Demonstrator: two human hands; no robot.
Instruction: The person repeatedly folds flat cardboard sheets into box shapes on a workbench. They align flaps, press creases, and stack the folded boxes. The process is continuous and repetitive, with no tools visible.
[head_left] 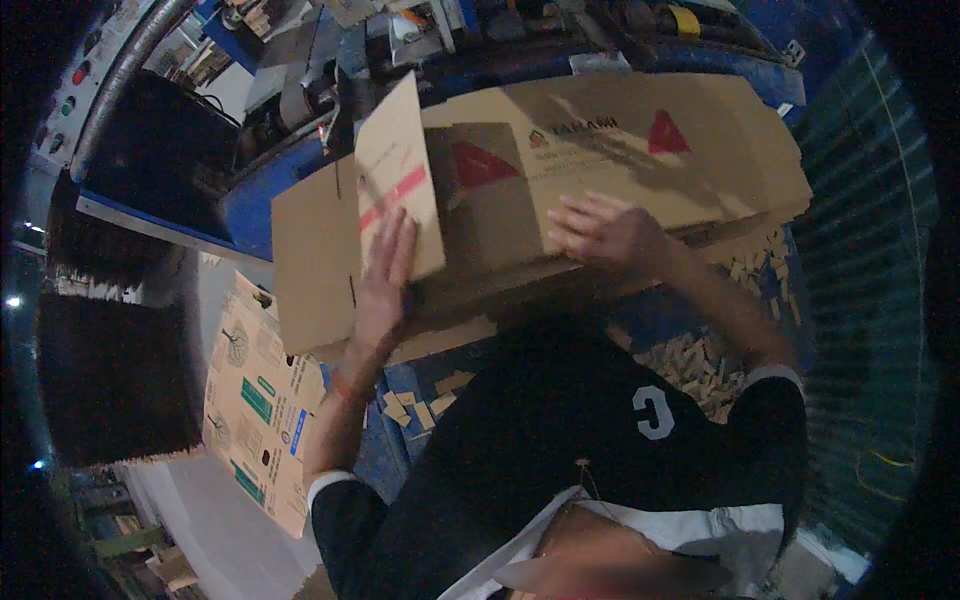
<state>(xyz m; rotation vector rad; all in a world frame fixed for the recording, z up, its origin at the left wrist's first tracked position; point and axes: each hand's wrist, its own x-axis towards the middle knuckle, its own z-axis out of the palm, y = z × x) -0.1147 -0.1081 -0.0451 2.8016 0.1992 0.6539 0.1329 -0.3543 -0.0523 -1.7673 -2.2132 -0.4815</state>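
Note:
A raised brown cardboard flap (401, 165) with a pink-red stripe stands tilted up in front of me. My left hand (388, 265) lies against its lower part with the fingers stretched out. Flat printed cardboard box blanks (600, 125) with red triangles spread to the right of the flap. On their near part rests my right hand (612, 236), its fingers slightly bent and pointing left. A plain cardboard panel (312, 255) extends to the left of my left hand. Whatever lies under my right palm is hidden.
Blue machinery (610, 60) runs behind the cardboard, with a button panel (75, 95) at far left. Printed cardboard sheets (255, 400) lie lower left. Small cardboard offcuts (700, 365) are scattered near my body. Green corrugated sheeting (870, 260) bounds the right.

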